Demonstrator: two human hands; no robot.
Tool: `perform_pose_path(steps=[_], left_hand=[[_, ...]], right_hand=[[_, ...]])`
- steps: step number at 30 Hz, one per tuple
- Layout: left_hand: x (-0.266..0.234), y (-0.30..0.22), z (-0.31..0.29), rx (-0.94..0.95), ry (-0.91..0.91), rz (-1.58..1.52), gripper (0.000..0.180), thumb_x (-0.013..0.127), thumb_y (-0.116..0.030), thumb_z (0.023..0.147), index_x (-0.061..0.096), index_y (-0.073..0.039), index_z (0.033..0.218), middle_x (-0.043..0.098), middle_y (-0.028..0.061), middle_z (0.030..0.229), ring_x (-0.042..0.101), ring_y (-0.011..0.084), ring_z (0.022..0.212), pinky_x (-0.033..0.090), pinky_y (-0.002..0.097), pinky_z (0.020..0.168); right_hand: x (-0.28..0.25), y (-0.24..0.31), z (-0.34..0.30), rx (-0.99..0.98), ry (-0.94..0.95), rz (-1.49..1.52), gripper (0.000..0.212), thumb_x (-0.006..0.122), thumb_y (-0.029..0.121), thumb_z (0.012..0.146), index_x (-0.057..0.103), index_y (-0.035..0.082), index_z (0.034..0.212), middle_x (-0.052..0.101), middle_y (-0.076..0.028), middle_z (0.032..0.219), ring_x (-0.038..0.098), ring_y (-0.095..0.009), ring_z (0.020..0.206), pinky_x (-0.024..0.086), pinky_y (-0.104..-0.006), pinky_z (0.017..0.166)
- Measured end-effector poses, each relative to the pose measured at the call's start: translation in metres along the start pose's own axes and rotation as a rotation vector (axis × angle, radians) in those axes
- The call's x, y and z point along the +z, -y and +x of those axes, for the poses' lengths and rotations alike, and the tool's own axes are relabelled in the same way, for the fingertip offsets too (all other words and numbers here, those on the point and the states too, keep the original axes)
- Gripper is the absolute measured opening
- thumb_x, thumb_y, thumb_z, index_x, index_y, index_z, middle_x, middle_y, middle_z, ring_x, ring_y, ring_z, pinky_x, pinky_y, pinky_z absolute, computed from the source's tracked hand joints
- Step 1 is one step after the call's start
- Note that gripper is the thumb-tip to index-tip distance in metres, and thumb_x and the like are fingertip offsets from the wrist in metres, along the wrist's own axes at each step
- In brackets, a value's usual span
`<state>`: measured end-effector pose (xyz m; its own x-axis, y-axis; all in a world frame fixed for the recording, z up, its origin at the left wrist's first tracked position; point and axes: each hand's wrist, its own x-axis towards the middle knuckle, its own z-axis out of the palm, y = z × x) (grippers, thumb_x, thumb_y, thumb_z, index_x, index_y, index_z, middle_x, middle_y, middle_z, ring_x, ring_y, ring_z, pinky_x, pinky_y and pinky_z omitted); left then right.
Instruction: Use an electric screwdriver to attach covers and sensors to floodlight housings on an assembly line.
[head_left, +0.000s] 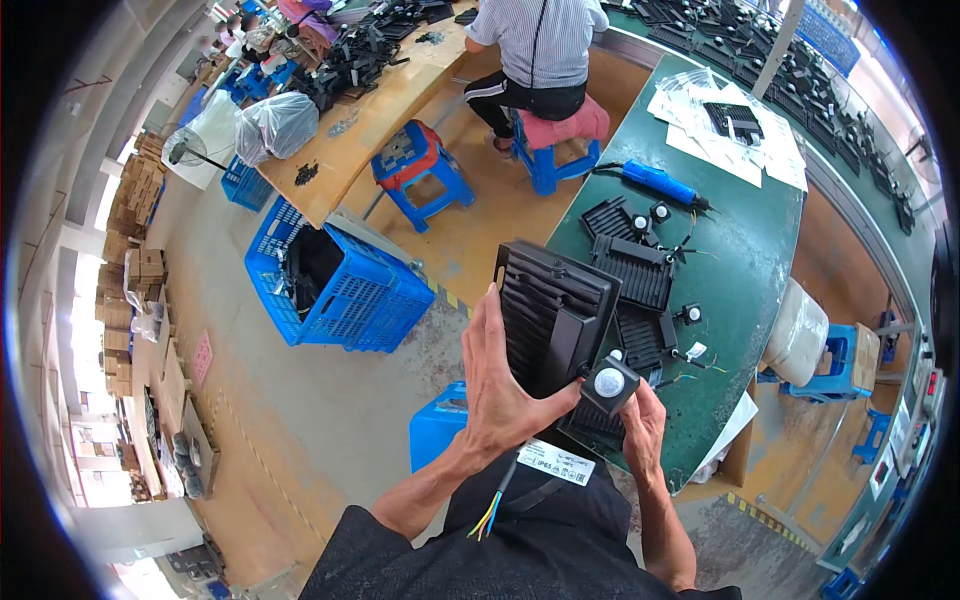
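Note:
I hold a black ribbed lamp housing [550, 310] up in front of me, its finned back toward the camera. My left hand [497, 385] grips its left side and lower edge. My right hand [642, 425] is under its lower right corner, fingers on a small black sensor head with a white dome [609, 383]. A cable with coloured wire ends [490, 515] and a white label [556, 461] hangs below the housing.
A green worktable [745, 260] on the right carries more black housings [632, 270], small sensor heads, a blue power screwdriver [660, 183] and white sheets. A blue crate [335, 285] stands on the floor at left. A seated person [540, 50] works at a wooden bench ahead, beside blue stools.

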<state>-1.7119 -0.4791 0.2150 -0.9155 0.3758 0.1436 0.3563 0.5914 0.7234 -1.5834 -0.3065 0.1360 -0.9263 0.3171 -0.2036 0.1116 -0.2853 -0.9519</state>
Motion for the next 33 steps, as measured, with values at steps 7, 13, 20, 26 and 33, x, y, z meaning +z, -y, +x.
perform_pose_path(steps=[7, 13, 20, 26, 33], left_hand=[[-0.017, 0.011, 0.004, 0.062, 0.005, 0.138, 0.128, 0.092, -0.031, 0.064, 0.016, 0.007, 0.160, 0.030, 0.0312, 0.156, 0.033, 0.0430, 0.145, 0.028, 0.0518, 0.119], [-0.002, 0.064, -0.003, -0.527, 0.186, -1.073, 0.082, 0.082, -0.016, 0.073, 0.046, -0.002, 0.145, 0.063, 0.0058, 0.121, 0.064, 0.0177, 0.109, 0.052, 0.0339, 0.097], [0.008, 0.134, -0.013, -0.647, 0.219, -0.830, 0.038, 0.078, -0.022, 0.085, 0.061, -0.007, 0.115, 0.058, -0.0013, 0.095, 0.059, 0.0104, 0.085, 0.048, 0.0291, 0.079], [0.030, 0.166, -0.017, -0.741, 0.369, -0.876, 0.037, 0.079, -0.025, 0.085, 0.065, -0.006, 0.114, 0.058, -0.0040, 0.087, 0.057, 0.0070, 0.077, 0.047, 0.0239, 0.070], [0.070, 0.193, -0.010, -0.438, 0.473, -0.608, 0.119, 0.086, -0.027, 0.069, 0.019, -0.004, 0.165, 0.052, 0.0169, 0.144, 0.061, 0.0255, 0.124, 0.051, 0.0364, 0.103]], right_hand=[[-0.002, -0.045, 0.012, 0.061, 0.042, -0.116, 0.037, 0.066, 0.011, 0.101, 0.061, -0.001, 0.135, 0.070, -0.006, 0.108, 0.066, -0.012, 0.097, 0.053, -0.0287, 0.089], [-0.003, -0.090, 0.012, -0.035, 0.077, -0.476, 0.038, 0.073, 0.016, 0.096, 0.063, 0.000, 0.129, 0.071, -0.010, 0.104, 0.069, -0.020, 0.090, 0.056, -0.0314, 0.082], [-0.015, -0.143, -0.011, -0.281, 0.202, -1.088, 0.066, 0.082, 0.019, 0.079, 0.056, 0.006, 0.139, 0.055, -0.016, 0.141, 0.046, -0.038, 0.135, 0.041, -0.0492, 0.112], [-0.015, -0.173, -0.007, -0.305, 0.275, -1.270, 0.096, 0.089, 0.026, 0.067, 0.046, 0.009, 0.151, 0.036, -0.018, 0.160, 0.027, -0.041, 0.151, 0.021, -0.0566, 0.125], [-0.023, -0.188, -0.008, -0.307, 0.300, -1.429, 0.098, 0.086, 0.037, 0.073, 0.040, 0.007, 0.155, 0.038, -0.011, 0.162, 0.024, -0.033, 0.156, 0.016, -0.0578, 0.127]])
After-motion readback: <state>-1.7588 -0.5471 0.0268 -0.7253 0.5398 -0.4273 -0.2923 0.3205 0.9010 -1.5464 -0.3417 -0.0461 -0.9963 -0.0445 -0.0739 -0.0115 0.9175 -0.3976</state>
